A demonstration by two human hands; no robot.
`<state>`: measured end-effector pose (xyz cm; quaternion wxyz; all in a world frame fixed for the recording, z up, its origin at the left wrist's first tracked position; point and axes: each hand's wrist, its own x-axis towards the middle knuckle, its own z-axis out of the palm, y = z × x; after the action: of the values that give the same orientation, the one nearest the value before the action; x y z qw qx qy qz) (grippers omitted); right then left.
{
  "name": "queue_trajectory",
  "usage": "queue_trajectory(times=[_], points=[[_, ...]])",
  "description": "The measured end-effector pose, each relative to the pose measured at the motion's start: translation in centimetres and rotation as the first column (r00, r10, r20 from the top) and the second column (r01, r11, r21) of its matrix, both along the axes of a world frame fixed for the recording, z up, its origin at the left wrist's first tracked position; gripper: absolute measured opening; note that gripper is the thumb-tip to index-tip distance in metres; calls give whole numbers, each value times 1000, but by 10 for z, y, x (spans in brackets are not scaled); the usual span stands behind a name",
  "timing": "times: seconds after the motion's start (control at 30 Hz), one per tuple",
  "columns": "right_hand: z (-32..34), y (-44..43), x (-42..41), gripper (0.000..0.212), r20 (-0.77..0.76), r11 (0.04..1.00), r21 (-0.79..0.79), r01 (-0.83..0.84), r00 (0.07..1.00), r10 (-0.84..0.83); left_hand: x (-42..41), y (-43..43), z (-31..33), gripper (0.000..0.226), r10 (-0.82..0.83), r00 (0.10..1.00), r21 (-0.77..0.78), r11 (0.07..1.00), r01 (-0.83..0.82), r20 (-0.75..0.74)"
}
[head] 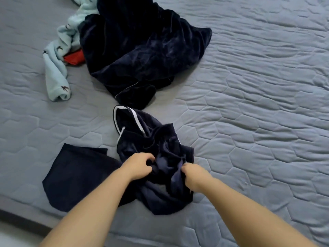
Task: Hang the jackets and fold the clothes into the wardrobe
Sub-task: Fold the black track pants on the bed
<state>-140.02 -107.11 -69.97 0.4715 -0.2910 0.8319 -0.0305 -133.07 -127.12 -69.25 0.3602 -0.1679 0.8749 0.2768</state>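
Observation:
A crumpled navy garment with white piping [151,139] lies near the bed's front edge. My left hand [138,166] grips its fabric on the left side, and my right hand [194,177] pinches a fold on the right. A flat dark navy piece [76,177] lies spread just left of it. Farther back sits a big heap of dark navy velvet clothing [142,50]. A light blue fleece garment with small dark figures [57,65] trails from the heap's left side, with a red item [74,57] poking out beneath.
Everything lies on a grey quilted bedspread [258,113] with a hexagon pattern. The bed's front edge [21,211] runs along the lower left, with pale floor below it. No wardrobe or hangers are in view.

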Motion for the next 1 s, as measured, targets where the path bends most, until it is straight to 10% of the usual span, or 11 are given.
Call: queue_trajectory(times=[0.13, 0.27, 0.43, 0.63, 1.0], points=[[13, 33, 6, 30, 96, 952, 271, -142, 988, 120, 17, 17, 16, 20, -18, 980, 258, 966, -34, 197], [22, 25, -17, 34, -266, 982, -3, 188, 947, -182, -2, 3, 28, 28, -20, 944, -278, 958, -76, -328], [17, -3, -22, 80, -245, 987, -150, -57, 969, 18, 1, 12, 19, 73, -348, 935, -338, 874, 349, 66], [11, 32, -14, 30, -341, 939, 172, -297, 877, 339, 27, 27, 21, 21, -450, 891, -337, 831, 443, 64], [141, 87, -39, 30, -513, 947, 49, -316, 806, 296, 8, 52, 162, 62, -389, 920, -596, 748, 290, -41]])
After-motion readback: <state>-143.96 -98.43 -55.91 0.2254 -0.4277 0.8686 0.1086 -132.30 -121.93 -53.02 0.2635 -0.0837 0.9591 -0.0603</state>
